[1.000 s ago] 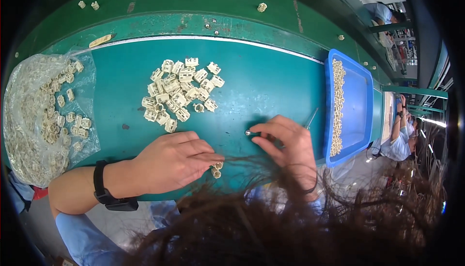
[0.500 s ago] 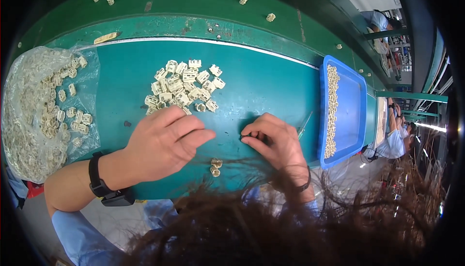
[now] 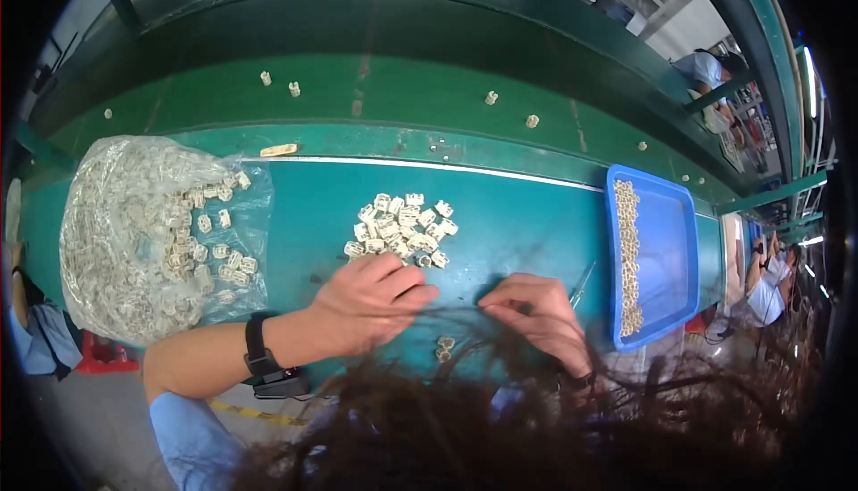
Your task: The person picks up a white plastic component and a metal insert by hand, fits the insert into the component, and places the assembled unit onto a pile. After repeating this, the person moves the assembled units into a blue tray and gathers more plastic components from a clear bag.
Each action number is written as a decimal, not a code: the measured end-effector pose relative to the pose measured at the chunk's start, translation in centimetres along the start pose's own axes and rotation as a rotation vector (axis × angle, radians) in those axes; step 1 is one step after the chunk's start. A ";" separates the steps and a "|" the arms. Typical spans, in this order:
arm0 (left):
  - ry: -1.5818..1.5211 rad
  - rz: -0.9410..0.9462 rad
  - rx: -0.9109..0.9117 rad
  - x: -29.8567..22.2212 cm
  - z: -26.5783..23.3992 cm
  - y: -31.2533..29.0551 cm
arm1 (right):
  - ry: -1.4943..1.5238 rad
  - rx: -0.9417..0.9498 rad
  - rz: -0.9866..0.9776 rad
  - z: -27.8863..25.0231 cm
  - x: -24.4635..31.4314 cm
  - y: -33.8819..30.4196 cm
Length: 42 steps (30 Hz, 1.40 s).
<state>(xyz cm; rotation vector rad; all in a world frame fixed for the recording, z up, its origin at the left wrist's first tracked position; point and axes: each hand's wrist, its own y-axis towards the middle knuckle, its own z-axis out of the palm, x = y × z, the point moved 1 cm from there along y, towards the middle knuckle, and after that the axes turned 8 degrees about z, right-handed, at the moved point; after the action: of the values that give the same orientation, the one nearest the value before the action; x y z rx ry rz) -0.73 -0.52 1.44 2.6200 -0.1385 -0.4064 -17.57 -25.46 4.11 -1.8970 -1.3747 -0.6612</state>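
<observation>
My left hand (image 3: 371, 302) is closed, knuckles up and fingers curled, just in front of a pile of cream plastic parts (image 3: 407, 226). Its thumb and whatever the fingers hold are hidden beneath. To its right, my right hand (image 3: 538, 312) pinches thumb and forefinger together low over the green work surface; anything between those tips is too small to make out. A short gap separates the two hands. Closer to me, a pair of the same small parts (image 3: 444, 348) lies between them, partly behind loose strands of hair.
On the left lies a clear plastic bag (image 3: 125, 241) full of similar parts. A blue tray (image 3: 693, 263) on the right has parts lined along its left side. Beyond the white-edged ledge, a green belt (image 3: 402, 89) carries scattered parts. A thin clear tool (image 3: 583, 285) lies beside the tray.
The whole view has shifted, so the table and hands appear lower and further right. Both hands stay near the same spots, the left fingers slightly more curled.
</observation>
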 end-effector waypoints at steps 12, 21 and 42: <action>0.008 0.007 -0.070 0.0 0.1 -0.6 | -0.071 -0.072 -0.065 0.9 -1.2 0.7; 0.063 -0.049 -0.018 -0.2 0.1 -0.9 | 0.013 -0.081 -0.088 0.3 -1.4 0.9; -0.003 -0.182 0.359 0.2 -6.0 0.4 | -0.080 0.023 -0.162 -1.0 0.3 0.8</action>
<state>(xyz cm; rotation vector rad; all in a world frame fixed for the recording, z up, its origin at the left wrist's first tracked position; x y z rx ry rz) 1.31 1.74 6.58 2.9987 0.0303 -0.4859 -16.69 -26.26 4.75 -1.8243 -1.5932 -0.6504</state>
